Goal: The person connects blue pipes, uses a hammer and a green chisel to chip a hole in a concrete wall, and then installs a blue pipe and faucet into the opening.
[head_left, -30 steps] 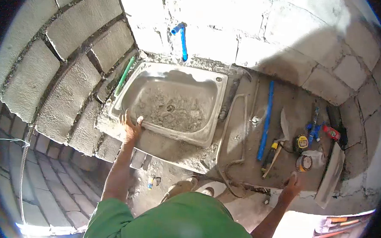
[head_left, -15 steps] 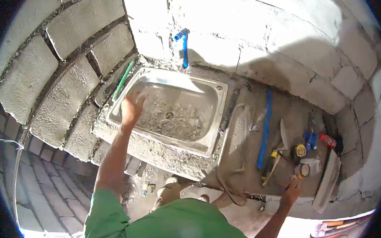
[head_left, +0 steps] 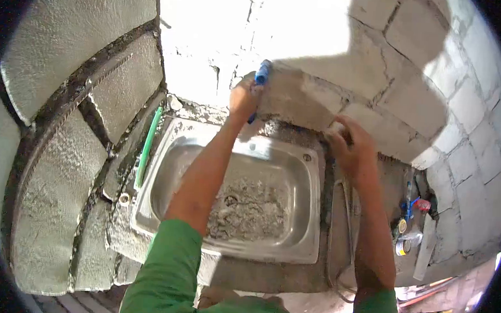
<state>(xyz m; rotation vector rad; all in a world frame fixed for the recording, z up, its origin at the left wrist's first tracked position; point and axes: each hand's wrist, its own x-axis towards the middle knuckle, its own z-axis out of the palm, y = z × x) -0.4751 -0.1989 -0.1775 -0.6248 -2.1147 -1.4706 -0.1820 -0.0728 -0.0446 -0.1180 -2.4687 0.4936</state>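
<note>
My left hand (head_left: 243, 102) is closed around the blue pipe (head_left: 262, 75) that stands up against the block wall behind the sink. The pipe's open-ended top fitting shows above my fingers, and part of its stem is hidden by the hand. My right hand (head_left: 354, 148) is raised near the wall, to the right of the pipe, with fingers curled round a small pale thing (head_left: 337, 127); I cannot tell what it is. Below my arms lies the steel sink (head_left: 313, 216), its basin strewn with grey mortar rubble (head_left: 247, 216).
A green tube (head_left: 149, 145) lies along the sink's left edge. On the ledge at right are a tape measure (head_left: 402, 225), a roll of tape (head_left: 403, 247), a red-ended tool (head_left: 423, 205) and a flat grey strip (head_left: 425, 248). A thin hose (head_left: 346, 212) runs beside the sink.
My left hand has gone from the sink's left side up to the blue pipe and gripped it. My right hand has come up from the tools on the ledge, and the view has shifted closer.
</note>
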